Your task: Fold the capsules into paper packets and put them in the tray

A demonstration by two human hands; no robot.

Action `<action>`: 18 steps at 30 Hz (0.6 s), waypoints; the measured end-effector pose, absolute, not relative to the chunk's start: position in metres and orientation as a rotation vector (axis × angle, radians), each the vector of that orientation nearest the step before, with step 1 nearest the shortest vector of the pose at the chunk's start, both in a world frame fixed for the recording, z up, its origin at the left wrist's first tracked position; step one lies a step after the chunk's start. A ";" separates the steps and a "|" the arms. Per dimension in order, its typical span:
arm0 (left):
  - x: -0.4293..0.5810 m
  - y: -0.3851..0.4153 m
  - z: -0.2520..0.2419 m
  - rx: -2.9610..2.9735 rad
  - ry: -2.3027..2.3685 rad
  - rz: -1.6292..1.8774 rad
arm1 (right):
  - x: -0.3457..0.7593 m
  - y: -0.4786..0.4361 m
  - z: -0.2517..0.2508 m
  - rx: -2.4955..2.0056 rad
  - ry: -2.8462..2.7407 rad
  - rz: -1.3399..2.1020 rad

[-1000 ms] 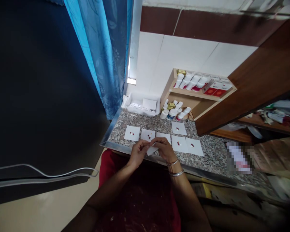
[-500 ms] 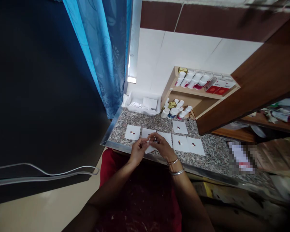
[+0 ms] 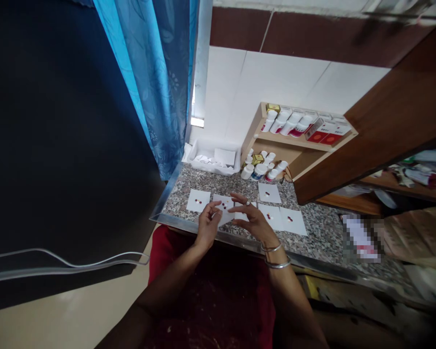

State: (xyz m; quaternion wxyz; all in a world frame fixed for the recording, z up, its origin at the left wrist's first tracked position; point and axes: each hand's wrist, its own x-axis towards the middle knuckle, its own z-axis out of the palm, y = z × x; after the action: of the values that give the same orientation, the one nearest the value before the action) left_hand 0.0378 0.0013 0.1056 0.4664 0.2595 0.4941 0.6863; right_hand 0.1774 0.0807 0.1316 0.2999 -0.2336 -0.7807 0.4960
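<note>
- Head view: the left hand [image 3: 209, 225] has bent fingers and thumb close together at a flat white paper [image 3: 227, 216]; whether it pinches that paper, I cannot tell.
- And the right hand [image 3: 256, 223]: fingers spread, thumb well apart, smooth metal bangles [image 3: 278, 264] around the wrist.
- Between them, small rounded dark-red pills [image 3: 224, 207] on the white paper!
- Out to the left, a square sheet [image 3: 193, 196] bears pills; to the right, two more sheets [image 3: 298, 219] touch edges, another [image 3: 272, 192] farther back.
- All on speckled, granite-like counter [image 3: 319, 235].
- Far side: translucent plastic tray [image 3: 212, 168], then a pale wooden rack [image 3: 293, 141] of cylindrical bottles [image 3: 288, 126].
</note>
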 end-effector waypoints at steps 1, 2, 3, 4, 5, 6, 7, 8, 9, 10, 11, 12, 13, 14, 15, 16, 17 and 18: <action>0.039 0.001 0.106 0.630 1.189 1.671 | 0.177 0.080 0.132 -0.607 -2.128 1.264; 0.040 0.001 0.107 0.620 1.169 1.652 | 0.176 0.080 0.132 -0.597 -2.174 1.214; 0.041 0.001 0.108 0.605 1.150 1.627 | 0.175 0.079 0.131 -0.583 -2.209 1.166; 0.041 0.001 0.108 0.586 1.131 1.599 | 0.173 0.079 0.130 -0.565 -2.235 1.120; 0.042 0.002 0.108 0.566 1.115 1.574 | 0.172 0.079 0.130 -0.545 -2.254 1.078; 0.042 0.002 0.108 0.546 1.102 1.556 | 0.171 0.079 0.129 -0.526 -2.266 1.044; 0.042 0.003 0.108 0.525 1.094 1.547 | 0.171 0.079 0.128 -0.509 -2.276 1.021; 0.041 0.004 0.108 0.502 1.091 1.546 | 0.170 0.079 0.128 -0.496 -2.286 1.008; 0.041 0.004 0.108 0.483 1.095 1.551 | 0.170 0.079 0.127 -0.490 -2.296 1.004; 0.040 0.005 0.108 0.472 1.102 1.560 | 0.170 0.078 0.127 -0.486 -2.308 1.005; 0.040 0.005 0.109 0.469 1.109 1.568 | 0.170 0.078 0.127 -0.481 -2.316 1.007; 0.039 0.005 0.110 0.472 1.114 1.568 | 0.171 0.078 0.127 -0.476 -2.318 1.010; 0.039 0.005 0.111 0.479 1.119 1.559 | 0.171 0.078 0.126 -0.473 -2.309 1.014; 0.038 0.004 0.111 0.488 1.123 1.542 | 0.171 0.077 0.125 -0.474 -2.291 1.019; 0.038 0.004 0.112 0.495 1.129 1.520 | 0.171 0.077 0.124 -0.477 -2.270 1.028; 0.038 0.004 0.112 0.499 1.138 1.497 | 0.171 0.076 0.123 -0.484 -2.248 1.042; 0.037 0.004 0.112 0.504 1.148 1.475 | 0.170 0.075 0.122 -0.496 -2.230 1.063; 0.037 0.004 0.112 0.512 1.157 1.458 | 0.170 0.073 0.121 -0.510 -2.218 1.092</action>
State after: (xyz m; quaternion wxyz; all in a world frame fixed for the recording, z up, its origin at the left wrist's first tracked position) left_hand 0.0368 0.0040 0.1119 0.5692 0.2181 0.4928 0.6209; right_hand 0.1696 0.0732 0.1213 0.3035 -0.1924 -0.8372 0.4122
